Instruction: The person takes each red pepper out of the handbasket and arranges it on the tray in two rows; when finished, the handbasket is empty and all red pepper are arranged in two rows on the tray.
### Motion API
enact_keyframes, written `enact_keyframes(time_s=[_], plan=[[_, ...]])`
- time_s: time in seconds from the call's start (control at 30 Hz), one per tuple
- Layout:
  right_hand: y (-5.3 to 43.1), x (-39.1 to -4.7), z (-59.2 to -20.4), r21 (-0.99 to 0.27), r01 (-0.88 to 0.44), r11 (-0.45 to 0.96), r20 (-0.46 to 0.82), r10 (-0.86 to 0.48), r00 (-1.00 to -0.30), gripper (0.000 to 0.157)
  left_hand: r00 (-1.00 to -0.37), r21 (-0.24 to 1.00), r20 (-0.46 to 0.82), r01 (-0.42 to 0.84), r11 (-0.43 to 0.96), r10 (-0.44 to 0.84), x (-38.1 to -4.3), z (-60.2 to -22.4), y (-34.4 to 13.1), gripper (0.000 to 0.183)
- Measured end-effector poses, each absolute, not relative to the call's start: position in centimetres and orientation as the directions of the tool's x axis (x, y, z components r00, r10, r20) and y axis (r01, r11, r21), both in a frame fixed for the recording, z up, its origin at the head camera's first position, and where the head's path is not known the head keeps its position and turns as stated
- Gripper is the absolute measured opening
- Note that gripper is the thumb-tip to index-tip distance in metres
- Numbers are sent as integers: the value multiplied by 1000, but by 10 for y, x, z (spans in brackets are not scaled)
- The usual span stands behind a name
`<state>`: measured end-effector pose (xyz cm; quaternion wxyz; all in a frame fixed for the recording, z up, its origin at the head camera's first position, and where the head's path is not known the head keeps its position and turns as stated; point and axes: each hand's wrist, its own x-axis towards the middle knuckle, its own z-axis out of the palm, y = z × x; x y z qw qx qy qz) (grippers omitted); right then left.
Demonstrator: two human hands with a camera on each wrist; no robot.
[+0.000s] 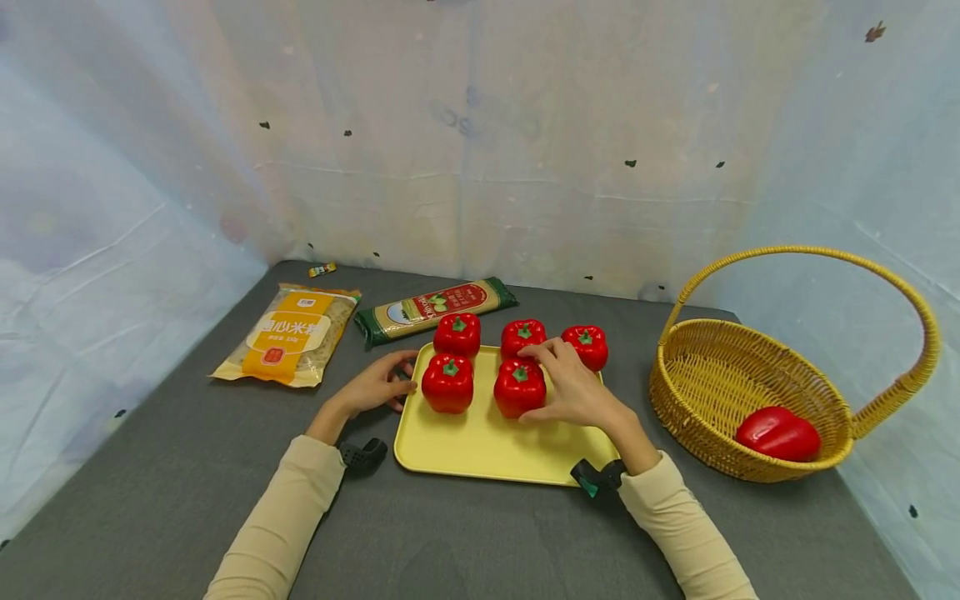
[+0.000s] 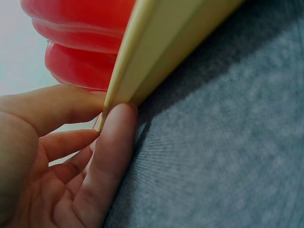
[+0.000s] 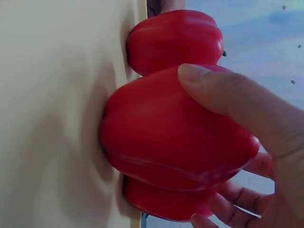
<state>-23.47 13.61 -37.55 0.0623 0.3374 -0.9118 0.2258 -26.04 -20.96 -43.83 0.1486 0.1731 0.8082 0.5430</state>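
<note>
A yellow tray lies on the grey cloth with several red bell peppers on it, each with a green stem. My left hand pinches the tray's left rim; in the left wrist view the thumb lies against the rim's outer side. My right hand holds the front middle bell pepper, thumb on its near side and fingers around the far side. To its left stands another bell pepper. Behind are a left pepper, a middle one and a right one.
On the right stands a yellow wicker basket with a tall handle and a red, pepper-like thing inside. A green pack lies behind the tray. At the left are a yellow food bag and a small yellow packet.
</note>
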Motion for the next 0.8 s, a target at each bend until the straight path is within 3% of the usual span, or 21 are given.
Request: enact_keyframes(time_s=[0.8], plan=[[159, -224, -340, -441, -643, 626, 239, -609, -757, 83, -895, 929, -50, 121, 350, 443, -260, -439, -210, 61]])
